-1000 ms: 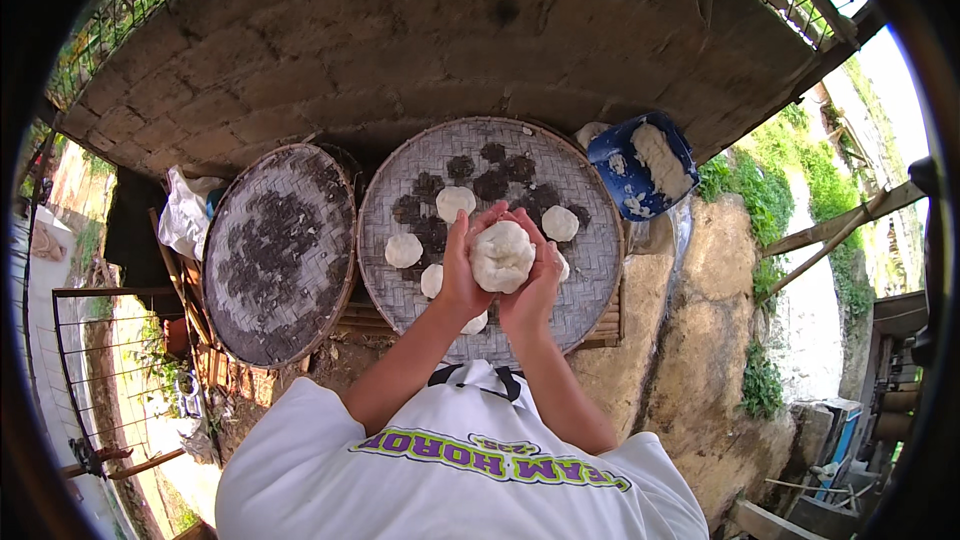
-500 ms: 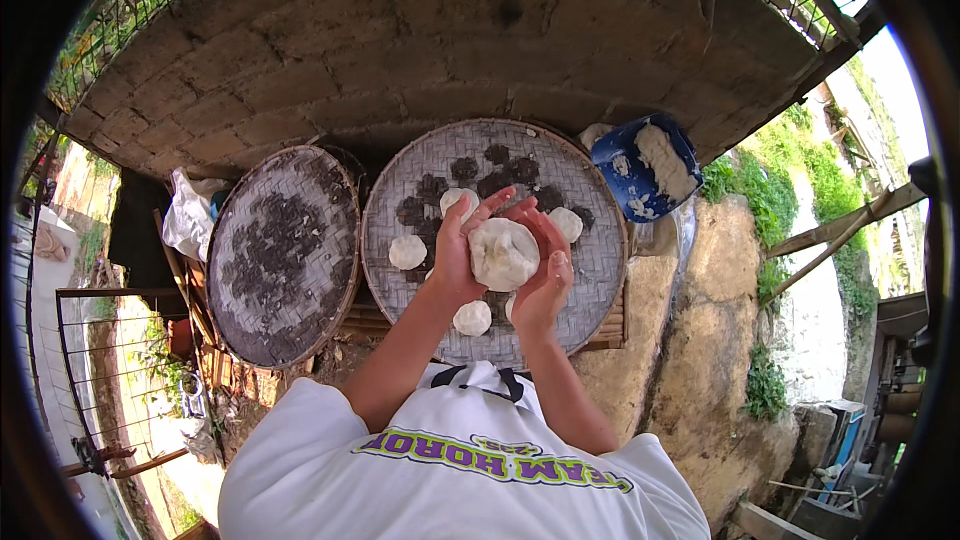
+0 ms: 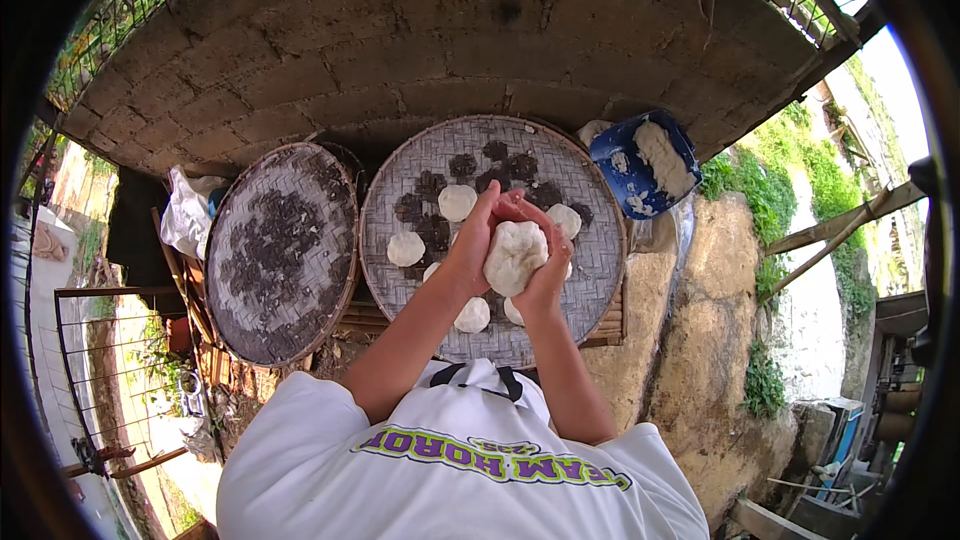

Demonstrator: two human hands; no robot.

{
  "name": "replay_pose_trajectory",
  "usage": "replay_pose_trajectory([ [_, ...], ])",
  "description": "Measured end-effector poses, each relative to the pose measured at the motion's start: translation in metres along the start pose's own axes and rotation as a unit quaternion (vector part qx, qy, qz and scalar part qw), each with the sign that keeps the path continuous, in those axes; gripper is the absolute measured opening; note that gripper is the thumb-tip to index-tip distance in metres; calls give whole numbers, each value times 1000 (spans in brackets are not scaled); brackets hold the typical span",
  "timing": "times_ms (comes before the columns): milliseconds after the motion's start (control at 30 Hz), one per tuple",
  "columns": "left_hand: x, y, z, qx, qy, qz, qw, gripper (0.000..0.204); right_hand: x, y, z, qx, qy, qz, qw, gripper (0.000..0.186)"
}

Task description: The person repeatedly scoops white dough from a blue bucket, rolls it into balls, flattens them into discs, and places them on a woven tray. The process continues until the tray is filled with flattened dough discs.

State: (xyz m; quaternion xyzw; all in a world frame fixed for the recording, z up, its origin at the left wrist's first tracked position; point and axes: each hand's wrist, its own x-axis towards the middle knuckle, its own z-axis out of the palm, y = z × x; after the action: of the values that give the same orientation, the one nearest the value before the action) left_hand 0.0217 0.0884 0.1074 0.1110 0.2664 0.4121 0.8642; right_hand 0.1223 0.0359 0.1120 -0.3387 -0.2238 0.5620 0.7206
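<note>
Between my cupped palms is a lump of white dough (image 3: 515, 260), roundish with a creased, uneven surface. My left hand (image 3: 474, 252) presses against its left side, and my right hand (image 3: 545, 285) wraps its right side; the fingertips of both come together at the far end. Beneath them stands a round woven tray (image 3: 590, 285) with dark patches on its weave. Several smaller white dough balls lie spread on it, among them one at the left (image 3: 406, 249), one farther back (image 3: 457, 202) and one nearer me (image 3: 472, 315). Others are partly hidden by my hands.
To the left leans a second round woven tray (image 3: 235, 305), darkly stained. A blue basin (image 3: 618, 147) at the back right holds a mass of dough (image 3: 665, 162). A block wall (image 3: 420, 50) rises behind, and a white plastic bag (image 3: 187, 215) hangs at the far left.
Both hands have closed more tightly around the dough lump and shifted slightly to the right. The lump has been turned and looks taller and less flat. The balls on the tray stay where they were.
</note>
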Motion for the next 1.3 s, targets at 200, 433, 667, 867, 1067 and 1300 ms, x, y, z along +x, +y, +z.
replay_pose_trajectory([
  [200,-22,-20,8,-22,65,111,991,65,-16,-5,9,76,88,29,993,62],
  [433,-6,-2,15,115,-2,112,987,56,-5,-7,-2,112,79,100,986,64],
  [667,-15,-13,-7,-30,-44,42,998,61,-15,-36,10,-317,-101,-172,927,52],
  [867,-9,-6,-9,-142,-140,-153,968,70,22,-20,-12,-289,-186,-118,932,65],
  [1067,-22,-31,-2,39,146,120,981,77,-16,18,-13,87,116,161,976,62],
  [1300,-23,-18,-22,-99,-77,-68,990,72,-12,-5,-21,-274,-40,-84,957,71],
])
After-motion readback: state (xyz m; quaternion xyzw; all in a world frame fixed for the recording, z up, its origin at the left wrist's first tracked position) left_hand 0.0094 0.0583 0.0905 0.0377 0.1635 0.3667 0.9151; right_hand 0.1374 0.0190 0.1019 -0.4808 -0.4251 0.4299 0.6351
